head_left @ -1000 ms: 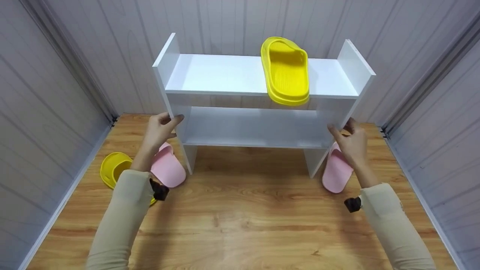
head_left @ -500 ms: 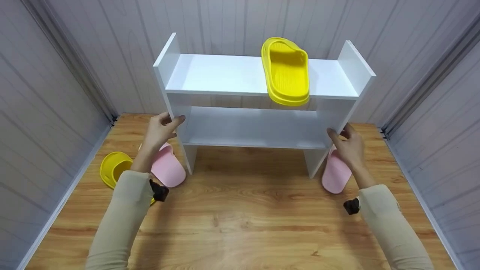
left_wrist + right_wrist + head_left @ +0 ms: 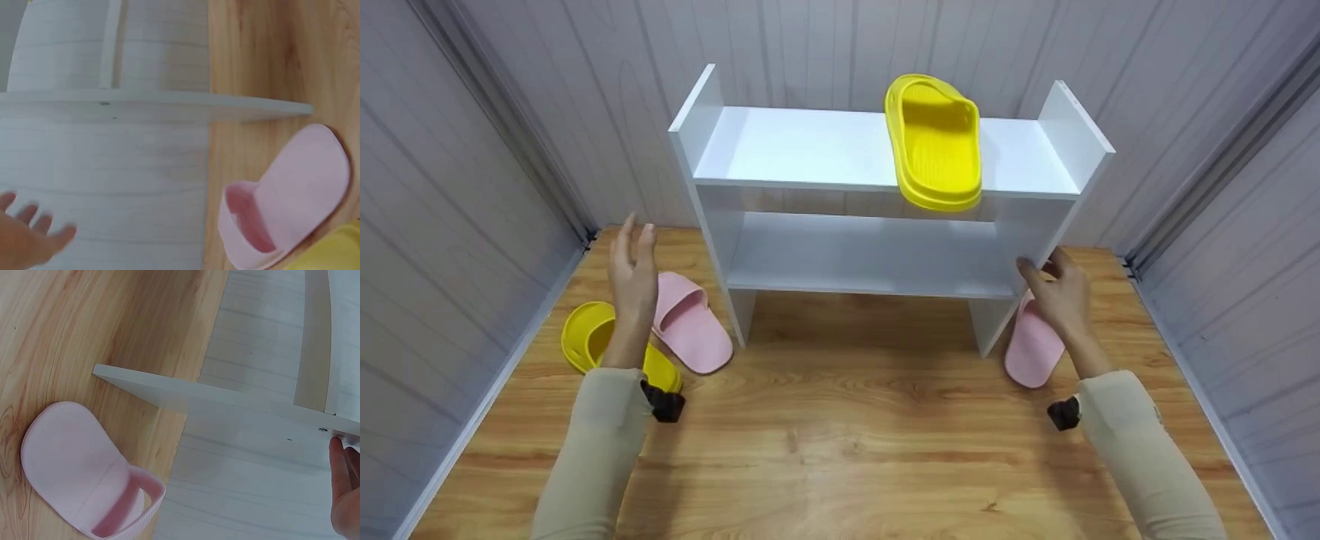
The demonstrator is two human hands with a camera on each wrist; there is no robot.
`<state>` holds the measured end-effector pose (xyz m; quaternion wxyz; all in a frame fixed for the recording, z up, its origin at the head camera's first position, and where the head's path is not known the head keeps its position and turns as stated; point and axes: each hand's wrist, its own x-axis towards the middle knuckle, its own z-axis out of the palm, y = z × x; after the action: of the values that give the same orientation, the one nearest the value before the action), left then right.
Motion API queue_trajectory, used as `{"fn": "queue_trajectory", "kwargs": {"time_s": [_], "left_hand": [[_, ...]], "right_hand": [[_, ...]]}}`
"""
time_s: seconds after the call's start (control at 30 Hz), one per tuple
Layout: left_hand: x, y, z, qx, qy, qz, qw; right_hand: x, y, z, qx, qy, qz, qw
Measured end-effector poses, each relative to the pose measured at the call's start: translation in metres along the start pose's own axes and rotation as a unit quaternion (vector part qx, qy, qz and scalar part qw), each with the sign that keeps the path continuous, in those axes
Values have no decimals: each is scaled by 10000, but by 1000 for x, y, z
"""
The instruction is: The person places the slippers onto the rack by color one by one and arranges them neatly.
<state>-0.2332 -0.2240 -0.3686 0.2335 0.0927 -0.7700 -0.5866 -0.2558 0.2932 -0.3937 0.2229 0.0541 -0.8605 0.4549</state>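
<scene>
A white two-tier shelf rack (image 3: 802, 150) stands on the wooden floor. One yellow slipper (image 3: 941, 161) lies on its top board, heel jutting over the front edge. My right hand (image 3: 1059, 292) grips the front edge of the rack's right side panel, thumb on the inner face, fingers outside. Off to the left, my left hand (image 3: 633, 281) is raised, apart from the rack, its fingers extended and holding nothing. Below it on the floor are a pink slipper (image 3: 701, 341) and a yellow slipper (image 3: 661, 369), partly hidden by my forearm. Another pink slipper (image 3: 1031, 349) lies under my right hand.
Grey panelled walls (image 3: 457, 225) enclose the space on the left, right and back. The wooden floor (image 3: 840, 442) stretches in front of the rack. Black wrist cameras (image 3: 664, 403) sit at both cuffs.
My left hand has let go of the rack's left panel and moved left, uncovering more of the pink slipper. My right hand keeps its grip, and the rack stays nearly still.
</scene>
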Motion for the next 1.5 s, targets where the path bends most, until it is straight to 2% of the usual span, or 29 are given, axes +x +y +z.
{"fn": "queue_trajectory", "kwargs": {"time_s": [0.07, 0.13, 0.23, 0.3, 0.4, 0.6, 0.7, 0.9, 1.07, 1.17, 1.3, 1.5], "left_hand": [[0, -8, -5, 330, 542, -267, 9976], [1, -17, -9, 646, 998, -548, 9914], [1, -32, -17, 1055, 1374, -1108, 9786], [1, -42, -22, 1204, 1434, -1547, 9701], [-2, -56, -28, 1074, 1370, -2192, 9600], [-9, -82, -37, 938, 1296, -3007, 9402], [-13, -92, -40, 1097, 1275, -3244, 9308], [-22, -106, -42, 1237, 1173, -3588, 9177], [-28, -111, -39, 1030, 1003, -3917, 9088], [-31, -113, -35, 840, 922, -4062, 9053], [-34, -115, -28, 715, 873, -4100, 9051], [-38, -123, -26, 823, 904, -4186, 8999]], "right_hand": [[0, 0, -1, 19, -13, 10, 10000], [0, -1, -1, 73, -15, 10, 10000], [1, -1, -2, 49, 51, 2, 10000], [1, 0, -2, 33, 92, -6, 10000], [1, 1, -3, 59, 104, -19, 9999], [0, 1, -2, 131, 80, -58, 9999], [0, 1, -1, 133, 44, -86, 9999], [1, 0, -2, 155, -15, -100, 9998], [-1, 0, -4, 174, -67, -21, 9998], [-2, 0, -6, 71, -54, -3, 10000], [-2, 0, -8, -38, 43, -80, 10000], [-3, 2, -7, -54, -37, -23, 10000]]}}
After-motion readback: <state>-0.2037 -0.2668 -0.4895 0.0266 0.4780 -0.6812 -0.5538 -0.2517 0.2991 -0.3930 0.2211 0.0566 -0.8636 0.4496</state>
